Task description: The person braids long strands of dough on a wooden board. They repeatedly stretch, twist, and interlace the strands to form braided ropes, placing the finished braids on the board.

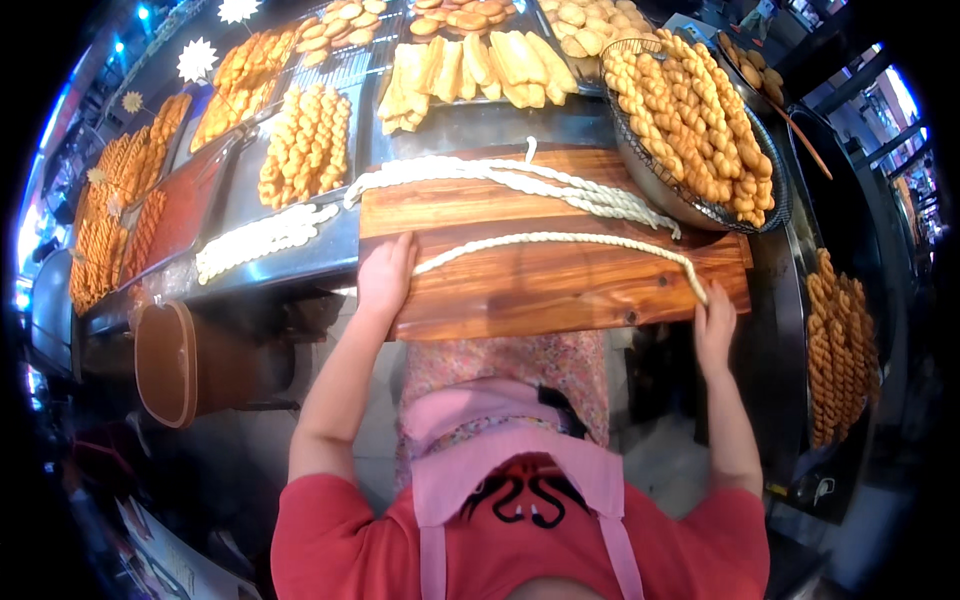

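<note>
A long twisted rope of pale dough (pixel 560 239) arcs across a wooden board (pixel 500 310) in front of me. My left hand (pixel 387 275) covers the rope's left end at the board's left edge, its fingers close together on it. At the board's right edge, my right hand (pixel 715 325) grips the other end between its fingers, where the rope bends down toward me. Behind this rope, several twisted raw dough strands (pixel 500 172) lie bunched along the far part of the board.
Raw dough twists (pixel 262 243) rest on the metal counter at left, near fried twists (pixel 305 145). Fried dough sticks (pixel 480 70) stand on a tray behind the board. A wire basket (pixel 640 165) heaped with fried twists overlaps the board's far right corner. A brown bin (pixel 165 365) stands below left.
</note>
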`<state>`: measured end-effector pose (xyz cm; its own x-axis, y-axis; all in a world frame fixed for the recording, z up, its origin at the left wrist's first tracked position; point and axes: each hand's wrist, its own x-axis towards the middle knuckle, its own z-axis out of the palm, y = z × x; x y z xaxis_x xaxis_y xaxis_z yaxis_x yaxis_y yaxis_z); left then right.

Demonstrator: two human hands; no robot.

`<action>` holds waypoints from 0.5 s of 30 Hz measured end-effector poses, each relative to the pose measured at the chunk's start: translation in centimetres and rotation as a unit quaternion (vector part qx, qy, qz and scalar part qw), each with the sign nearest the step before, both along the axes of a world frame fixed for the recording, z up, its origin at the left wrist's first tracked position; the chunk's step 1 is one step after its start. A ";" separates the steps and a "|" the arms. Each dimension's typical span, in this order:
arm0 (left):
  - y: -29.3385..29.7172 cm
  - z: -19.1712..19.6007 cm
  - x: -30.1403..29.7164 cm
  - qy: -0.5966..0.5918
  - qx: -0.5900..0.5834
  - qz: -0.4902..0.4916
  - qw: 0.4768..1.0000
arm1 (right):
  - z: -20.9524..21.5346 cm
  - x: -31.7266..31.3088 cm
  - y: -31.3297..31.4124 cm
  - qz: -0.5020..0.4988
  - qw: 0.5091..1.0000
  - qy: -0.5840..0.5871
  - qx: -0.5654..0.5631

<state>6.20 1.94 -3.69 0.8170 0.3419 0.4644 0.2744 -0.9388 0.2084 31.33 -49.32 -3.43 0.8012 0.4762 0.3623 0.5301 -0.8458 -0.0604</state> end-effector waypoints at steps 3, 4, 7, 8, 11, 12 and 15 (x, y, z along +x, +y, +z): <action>-1.6 0.3 -4.2 -0.048 -0.002 -0.051 0.998 | 0.3 0.5 -1.3 -0.060 0.938 0.214 0.264; -1.8 0.5 -4.8 -0.057 -0.010 -0.070 0.996 | 0.0 1.4 0.2 -0.065 0.892 0.214 0.392; -1.0 0.6 -4.9 -0.061 -0.053 -0.088 0.993 | 3.8 -2.0 12.3 0.060 0.885 0.156 0.435; -0.7 0.6 -4.1 -0.074 -0.059 -0.108 0.990 | 3.3 -2.9 15.0 0.148 0.916 0.184 0.324; -1.9 1.8 -3.9 0.055 -0.317 -0.027 0.947 | 3.2 -9.9 25.6 0.287 0.938 0.091 0.172; -2.3 2.3 -3.9 0.055 -0.322 -0.035 0.945 | 3.2 -11.9 28.4 0.296 0.942 0.099 0.127; -1.9 4.5 -5.1 0.096 -0.261 -0.091 0.956 | 2.2 -12.1 30.7 0.356 0.924 0.134 0.033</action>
